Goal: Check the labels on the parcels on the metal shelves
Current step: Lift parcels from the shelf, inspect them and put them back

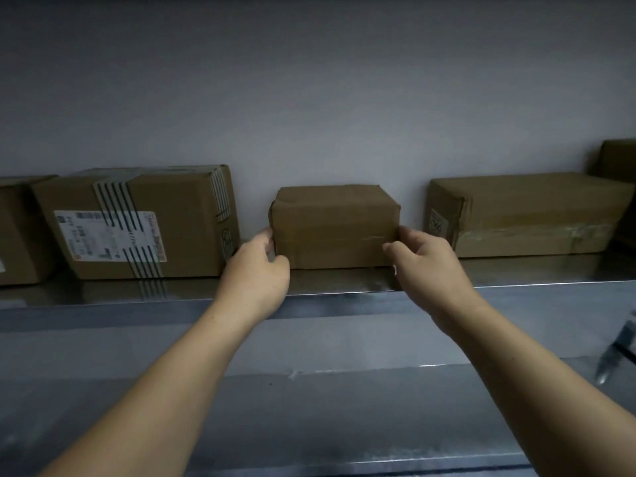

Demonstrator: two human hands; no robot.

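The small parcel (335,225), mid-frame on the metal shelf (516,270), looks light, stiff and slightly dented, best taken by its ends, where the left hand (258,270) and right hand (426,263) each grip an edge.

- Parcel storeroom or stockroom is indicated; lighting is dim.
- A metal shelf (344,287) with a shiny, reflective deck is set against a plain pale wall (309,98).
- Taped cardboard parcels are lined up in a row on it: large parcel (186,232), small plain parcel (334,225), long parcel (533,215); more boxes are cut off at both edges.
- A printed shipping label (99,235) is stuck on the large parcel, crossed by striped tape (113,194).
- A small sticker (436,224) is seen on the long parcel's end.
- A lower metal surface (309,407) is visible below.
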